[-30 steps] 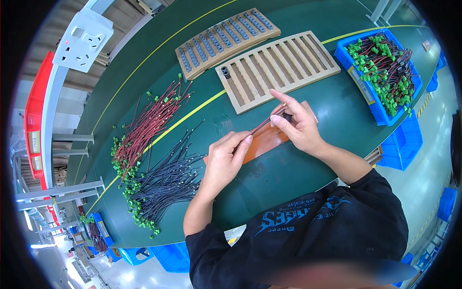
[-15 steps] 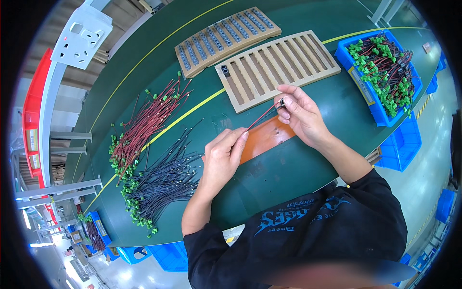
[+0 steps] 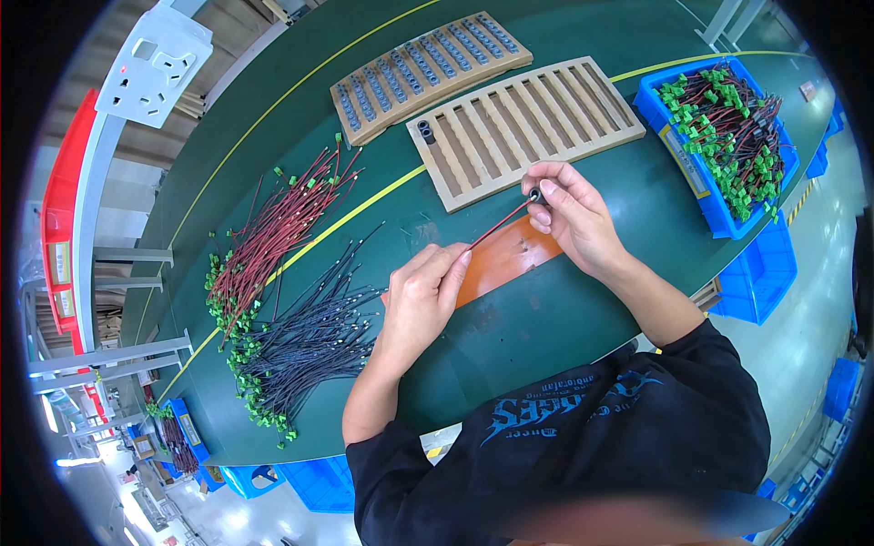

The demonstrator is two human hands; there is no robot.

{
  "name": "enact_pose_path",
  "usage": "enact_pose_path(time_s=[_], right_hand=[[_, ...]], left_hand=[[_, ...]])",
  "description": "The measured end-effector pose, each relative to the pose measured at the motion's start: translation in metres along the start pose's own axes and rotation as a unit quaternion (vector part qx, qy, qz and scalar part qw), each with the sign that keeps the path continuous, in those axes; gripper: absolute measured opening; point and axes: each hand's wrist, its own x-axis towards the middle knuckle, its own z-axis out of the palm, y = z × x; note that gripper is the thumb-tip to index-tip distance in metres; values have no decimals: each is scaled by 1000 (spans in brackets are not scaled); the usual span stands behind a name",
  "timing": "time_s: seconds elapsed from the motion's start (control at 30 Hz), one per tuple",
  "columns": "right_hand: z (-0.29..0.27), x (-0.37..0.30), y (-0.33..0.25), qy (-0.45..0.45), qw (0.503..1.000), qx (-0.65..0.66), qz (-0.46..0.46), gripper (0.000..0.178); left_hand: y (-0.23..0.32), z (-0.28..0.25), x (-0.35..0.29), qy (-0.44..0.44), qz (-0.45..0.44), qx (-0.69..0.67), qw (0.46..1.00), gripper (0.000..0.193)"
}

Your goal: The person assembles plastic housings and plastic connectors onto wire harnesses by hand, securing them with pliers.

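Between thumb and fingers, my left hand (image 3: 426, 284) pinches a thin red wire (image 3: 497, 226). The wire runs up to a small black round connector (image 3: 534, 194), which my right hand (image 3: 574, 211) grips in its fingertips. An orange strip (image 3: 510, 264) lies on the table beneath my hands. Left of my left hand are a bundle of black wires (image 3: 314, 332) and, farther off, a bundle of red wires (image 3: 273, 241), both with green ends. Just beyond my right hand is a slotted wooden tray (image 3: 546, 118) with a black connector (image 3: 425, 132) in its near left corner.
A second wooden tray (image 3: 364, 135) filled with rows of grey pieces lies farther back. At the right, a blue bin (image 3: 715, 214) holds wire assemblies with green ends. A white socket panel (image 3: 155, 68) hangs on a post at the left. Green tabletop (image 3: 510, 364) lies before my body.
My right fingers have turned the black connector slightly, so its round end faces up more. My left hand stays nearly still on the wire.
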Motion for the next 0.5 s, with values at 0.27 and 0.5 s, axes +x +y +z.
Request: enact_pose_path(time_s=[0.27, 0.5], right_hand=[[5, -1, -1, -1, 985, -162, -64, 37], [17, -20, 31, -117, 989, -33, 90, 35]], left_hand=[[-2, 2, -1, 1, -9, -7, 1000, 12], [1, 13, -5, -34, -29, -84, 995, 12]])
